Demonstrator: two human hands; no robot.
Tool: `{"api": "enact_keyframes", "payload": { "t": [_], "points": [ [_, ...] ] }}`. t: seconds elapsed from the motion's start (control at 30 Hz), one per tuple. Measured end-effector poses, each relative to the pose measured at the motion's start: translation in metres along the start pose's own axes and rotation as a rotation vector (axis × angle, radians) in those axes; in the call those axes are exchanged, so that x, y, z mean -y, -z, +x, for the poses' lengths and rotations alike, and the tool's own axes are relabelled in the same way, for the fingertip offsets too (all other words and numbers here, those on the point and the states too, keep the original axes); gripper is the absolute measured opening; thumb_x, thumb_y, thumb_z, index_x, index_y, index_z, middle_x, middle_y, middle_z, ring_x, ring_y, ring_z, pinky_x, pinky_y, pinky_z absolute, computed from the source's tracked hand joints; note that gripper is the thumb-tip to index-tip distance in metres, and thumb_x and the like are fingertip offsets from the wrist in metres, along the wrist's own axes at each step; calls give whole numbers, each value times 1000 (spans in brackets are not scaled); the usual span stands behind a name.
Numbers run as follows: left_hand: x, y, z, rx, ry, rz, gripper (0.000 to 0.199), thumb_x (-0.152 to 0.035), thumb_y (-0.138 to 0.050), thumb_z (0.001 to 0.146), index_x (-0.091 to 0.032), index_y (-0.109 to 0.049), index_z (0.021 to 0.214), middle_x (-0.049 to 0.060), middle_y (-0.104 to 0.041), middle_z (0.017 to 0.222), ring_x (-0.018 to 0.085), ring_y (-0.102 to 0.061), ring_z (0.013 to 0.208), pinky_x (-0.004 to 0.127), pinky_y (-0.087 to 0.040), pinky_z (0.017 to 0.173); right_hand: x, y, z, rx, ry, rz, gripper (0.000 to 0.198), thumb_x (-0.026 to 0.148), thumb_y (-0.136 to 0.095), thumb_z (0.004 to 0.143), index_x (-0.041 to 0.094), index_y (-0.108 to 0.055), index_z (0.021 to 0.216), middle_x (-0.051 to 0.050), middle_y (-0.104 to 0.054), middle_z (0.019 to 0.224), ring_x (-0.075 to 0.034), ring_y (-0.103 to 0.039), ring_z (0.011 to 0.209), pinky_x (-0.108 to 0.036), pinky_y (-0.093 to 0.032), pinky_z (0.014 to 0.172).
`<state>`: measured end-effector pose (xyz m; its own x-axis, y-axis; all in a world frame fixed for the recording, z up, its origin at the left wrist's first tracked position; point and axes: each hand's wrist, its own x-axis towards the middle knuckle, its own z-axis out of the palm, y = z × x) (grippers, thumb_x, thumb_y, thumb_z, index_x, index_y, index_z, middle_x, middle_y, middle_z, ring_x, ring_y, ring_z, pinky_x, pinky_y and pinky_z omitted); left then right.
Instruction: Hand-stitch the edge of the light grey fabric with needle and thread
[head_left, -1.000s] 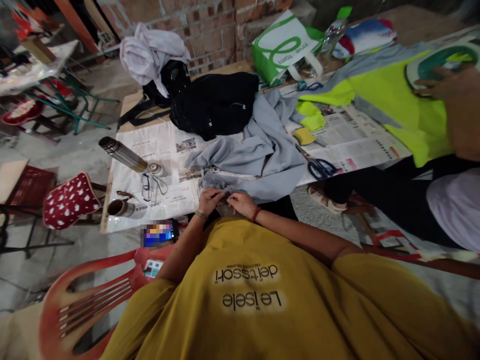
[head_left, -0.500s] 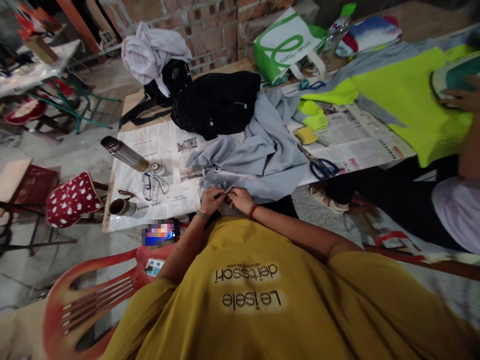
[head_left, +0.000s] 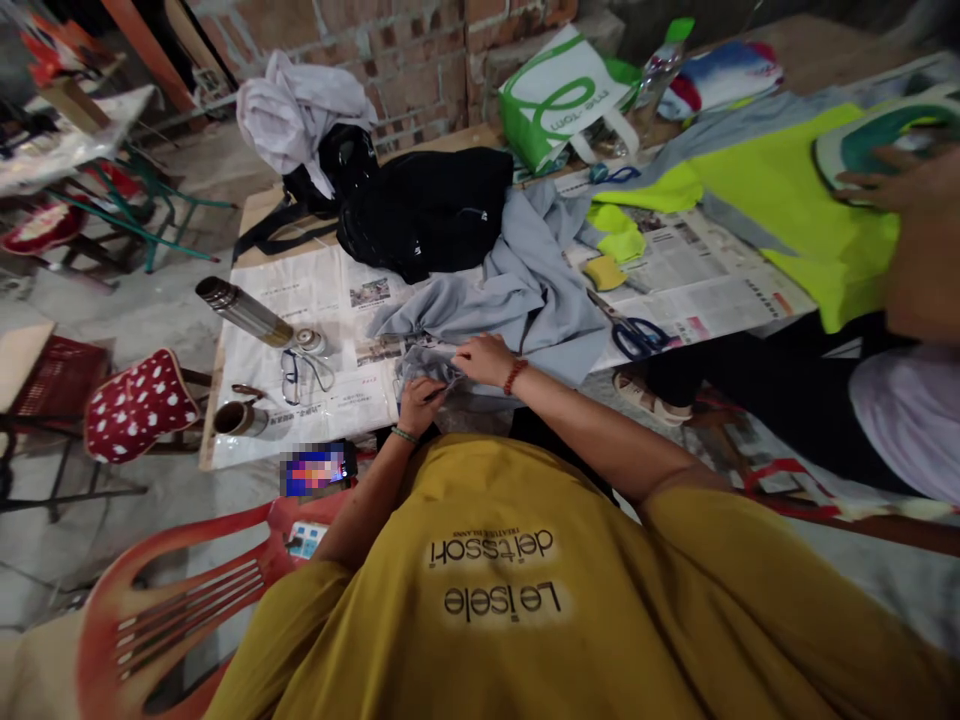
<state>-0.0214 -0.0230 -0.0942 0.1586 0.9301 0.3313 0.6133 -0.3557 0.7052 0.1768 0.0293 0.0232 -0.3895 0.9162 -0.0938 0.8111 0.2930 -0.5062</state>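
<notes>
A crumpled grey garment (head_left: 517, 290) lies across the newspaper at the table's near edge. My left hand (head_left: 421, 405), with a green bracelet at the wrist, is closed on a gathered edge of it. My right hand (head_left: 484, 360), with a red bead bracelet, has its fingers curled down on the cloth just up and right of the left one. Small folds of fabric show between the two hands; the fingertips are partly hidden. Blue-handled scissors (head_left: 639, 338) lie on the table to the right of the garment.
Left on the newspaper stand a steel flask (head_left: 244, 310), glasses (head_left: 291, 376) and a cup (head_left: 240, 418). A black bag (head_left: 427, 215) lies behind the garment. At right, another person's hand holds an iron (head_left: 855, 155) on a yellow-green garment (head_left: 810, 210). A red chair (head_left: 180, 600) stands near my left arm.
My right hand has risen and moved a little away from my left hand over the grey cloth. My left hand has dropped slightly. The other person's iron has shifted left.
</notes>
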Motion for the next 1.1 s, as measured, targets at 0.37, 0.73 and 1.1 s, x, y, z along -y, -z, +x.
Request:
{"api": "enact_keyframes", "payload": {
  "t": [0.37, 0.73, 1.1],
  "points": [
    [0, -1, -1, -3, 8, -1, 5, -25, -72, 82, -23, -75, 85, 4, -73, 85, 20, -65, 85, 37, -49, 88, 1, -30, 20, 224, -40, 297, 12, 14, -68, 74, 20, -79, 72, 2, -70, 64, -11, -59, 66, -20, -38, 59],
    [2, -7, 1, -50, 48, 58, 14, -36, -72, 83, -22, -76, 87, 6, -72, 85, 22, -64, 89, 37, -45, 90, -10, -48, 23, 58, -187, 688, 13, 11, -58, 79, 15, -68, 72, 1, -69, 69, -10, -63, 68, -18, -46, 68],
    [1, 1, 2, 53, 52, -37, 4, -25, -77, 80, -21, -75, 79, 5, -71, 78, 22, -65, 85, 40, -46, 89, -17, -24, 42, -151, -455, 1106, 18, 10, -52, 90, 17, -50, 74, 4, -60, 60, -4, -50, 46, -13, -39, 48]
  ]
}}
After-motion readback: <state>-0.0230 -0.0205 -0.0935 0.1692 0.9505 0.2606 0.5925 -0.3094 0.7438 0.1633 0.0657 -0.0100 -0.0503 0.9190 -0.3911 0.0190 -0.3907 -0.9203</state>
